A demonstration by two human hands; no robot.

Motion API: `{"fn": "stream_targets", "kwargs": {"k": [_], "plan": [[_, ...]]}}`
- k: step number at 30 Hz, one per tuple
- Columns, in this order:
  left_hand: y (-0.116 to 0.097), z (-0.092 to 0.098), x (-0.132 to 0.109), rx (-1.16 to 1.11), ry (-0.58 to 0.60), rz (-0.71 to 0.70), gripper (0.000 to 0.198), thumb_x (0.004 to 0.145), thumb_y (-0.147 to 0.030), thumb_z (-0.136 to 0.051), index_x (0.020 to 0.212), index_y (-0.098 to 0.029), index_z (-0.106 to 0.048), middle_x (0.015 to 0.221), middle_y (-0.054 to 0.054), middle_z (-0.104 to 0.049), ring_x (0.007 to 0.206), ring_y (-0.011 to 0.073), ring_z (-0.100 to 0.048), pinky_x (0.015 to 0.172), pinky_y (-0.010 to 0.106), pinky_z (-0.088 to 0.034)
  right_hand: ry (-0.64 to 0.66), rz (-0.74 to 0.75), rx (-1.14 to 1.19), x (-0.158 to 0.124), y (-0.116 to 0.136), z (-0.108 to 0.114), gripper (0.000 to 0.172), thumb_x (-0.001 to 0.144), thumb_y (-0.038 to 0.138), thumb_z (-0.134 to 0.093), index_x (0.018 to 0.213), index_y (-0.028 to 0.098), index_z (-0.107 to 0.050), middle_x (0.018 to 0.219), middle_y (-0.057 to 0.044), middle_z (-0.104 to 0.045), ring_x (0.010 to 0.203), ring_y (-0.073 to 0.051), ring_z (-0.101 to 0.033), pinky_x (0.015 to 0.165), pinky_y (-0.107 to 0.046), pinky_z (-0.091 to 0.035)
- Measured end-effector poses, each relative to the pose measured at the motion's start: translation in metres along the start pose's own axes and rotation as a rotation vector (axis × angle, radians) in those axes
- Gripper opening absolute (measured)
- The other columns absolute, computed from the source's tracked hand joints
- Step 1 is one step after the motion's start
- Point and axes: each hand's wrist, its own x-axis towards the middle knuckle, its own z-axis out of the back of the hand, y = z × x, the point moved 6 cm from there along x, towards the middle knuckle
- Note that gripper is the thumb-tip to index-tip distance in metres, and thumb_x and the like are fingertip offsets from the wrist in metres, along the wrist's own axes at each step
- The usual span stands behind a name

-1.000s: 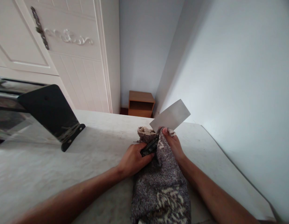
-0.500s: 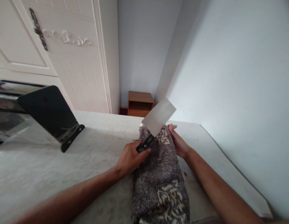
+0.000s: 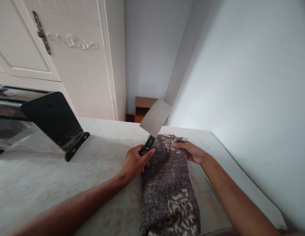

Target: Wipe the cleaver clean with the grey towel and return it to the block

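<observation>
A cleaver (image 3: 156,118) with a broad grey blade and a black riveted handle is in my left hand (image 3: 134,164). My fingers wrap round the handle, and the blade tilts up and away to the right, beyond the far end of a cloth. That cloth (image 3: 167,183), grey-brown and fuzzy with cream patterns, lies lengthwise on the pale tabletop (image 3: 105,183). At its far right corner, my right hand (image 3: 194,152) pinches the edge, thumb on top and fingers underneath. The cloth's near end runs out of view at the bottom.
On the left stands a rack (image 3: 51,121) with a black side panel and clear plastic about it. A white wardrobe (image 3: 81,72) rises behind. Beyond the table's far edge is a small brown cabinet (image 3: 144,103). A pale wall (image 3: 253,82) borders the right side.
My left hand has shifted slightly left with the cleaver, and the blade has turned more upright. My right hand has drawn a little nearer, its thumb now over the cloth's corner.
</observation>
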Motion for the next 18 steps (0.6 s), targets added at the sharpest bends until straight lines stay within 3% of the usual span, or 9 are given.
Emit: {"fn": "stream_targets", "kwargs": {"k": [9, 15, 18], "plan": [[-0.006, 0.003, 0.002, 0.087, 0.005, -0.093, 0.040, 0.081, -0.057, -0.057, 0.074, -0.017, -0.058, 0.059, -0.001, -0.065, 0.043, 0.0127, -0.058, 0.048, 0.022, -0.044, -0.181, 0.094, 0.059, 0.009, 0.008, 0.021, 0.016, 0.069, 0.014, -0.073, 0.086, 0.013, -0.070, 0.077, -0.008, -0.072, 0.064, -0.019, -0.069, 0.062, -0.026, -0.058], [-0.006, 0.002, 0.001, 0.136, 0.025, -0.134, 0.041, 0.082, -0.057, -0.056, 0.076, -0.018, -0.061, 0.062, -0.002, -0.065, 0.045, 0.0129, -0.056, 0.051, 0.024, -0.044, -0.233, 0.087, 0.126, 0.013, 0.007, 0.029, 0.009, 0.074, 0.016, -0.070, 0.083, 0.014, -0.070, 0.078, -0.008, -0.073, 0.064, -0.019, -0.068, 0.062, -0.027, -0.057], [-0.007, 0.004, 0.003, 0.244, 0.007, -0.191, 0.039, 0.083, -0.054, -0.056, 0.078, -0.017, -0.066, 0.065, 0.000, -0.066, 0.057, 0.0162, -0.060, 0.057, 0.025, -0.043, -0.237, 0.102, 0.191, 0.017, 0.008, 0.030, 0.007, 0.077, 0.017, -0.069, 0.083, 0.013, -0.069, 0.078, -0.008, -0.072, 0.065, -0.019, -0.069, 0.065, -0.028, -0.057]]}}
